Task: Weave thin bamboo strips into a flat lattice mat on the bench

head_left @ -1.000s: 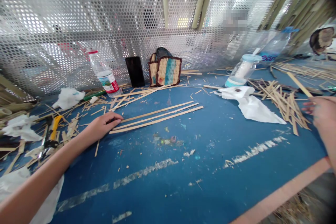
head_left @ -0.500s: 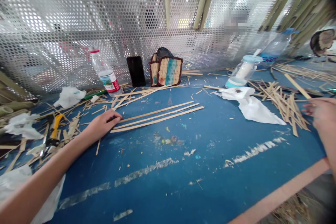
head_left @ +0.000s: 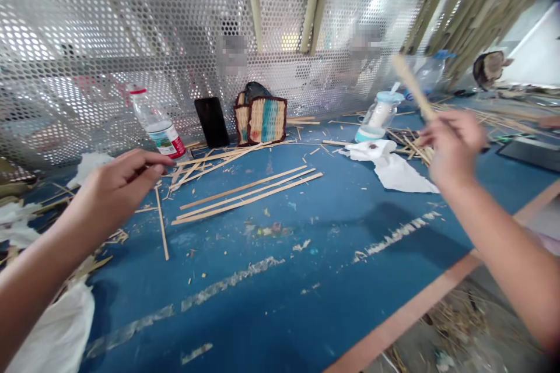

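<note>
My right hand is raised over the right part of the table, its fingers closed round a bamboo strip that points up and to the left. My left hand hovers at the left with thumb and forefinger stretched out and a little apart; nothing shows between them. To the right of that hand, three long bamboo strips lie nearly side by side on the blue table. A short thin strip lies crosswise to them, closer to me. More loose strips lie behind.
Along the perforated metal screen stand a water bottle, a black phone, a woven piece and a lidded cup. White tissue and a strip pile lie at right. Scraps and crumpled tissues clutter the left.
My left hand has lifted off the three strips and moved left. My right hand has swung up and inward from the strip pile, carrying the bamboo strip. The view has turned slightly right.
</note>
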